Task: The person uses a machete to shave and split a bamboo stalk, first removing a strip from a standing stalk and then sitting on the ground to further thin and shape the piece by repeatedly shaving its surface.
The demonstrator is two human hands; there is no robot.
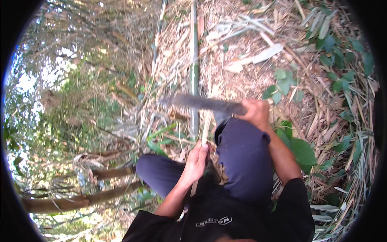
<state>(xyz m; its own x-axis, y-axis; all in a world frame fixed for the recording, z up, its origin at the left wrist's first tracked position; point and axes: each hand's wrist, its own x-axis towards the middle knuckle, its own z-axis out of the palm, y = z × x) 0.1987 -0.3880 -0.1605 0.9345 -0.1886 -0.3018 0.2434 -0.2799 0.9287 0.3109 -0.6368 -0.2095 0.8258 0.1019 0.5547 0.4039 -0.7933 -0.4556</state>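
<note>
My right hand point(256, 114) is closed round the handle of a machete point(201, 103). Its long dark blade points left, slightly blurred, and crosses over a pale split bamboo strip point(206, 127). Whether the blade touches the strip I cannot tell. My left hand point(197, 160) grips that strip between my knees, thumb along it; the strip's lower end shows below the hand, near my dark shirt. Beyond the blade a green bamboo pole point(194, 76) lies on the ground, running away from me.
Dry leaves and bamboo litter point(229, 80) cover the ground. Green leafy plants point(300, 153) grow by my right arm. Brown bamboo stems point(80, 203) lie at lower left. A thinner pole point(159, 36) runs beside the green one. My bent knees point(246, 157) frame the work.
</note>
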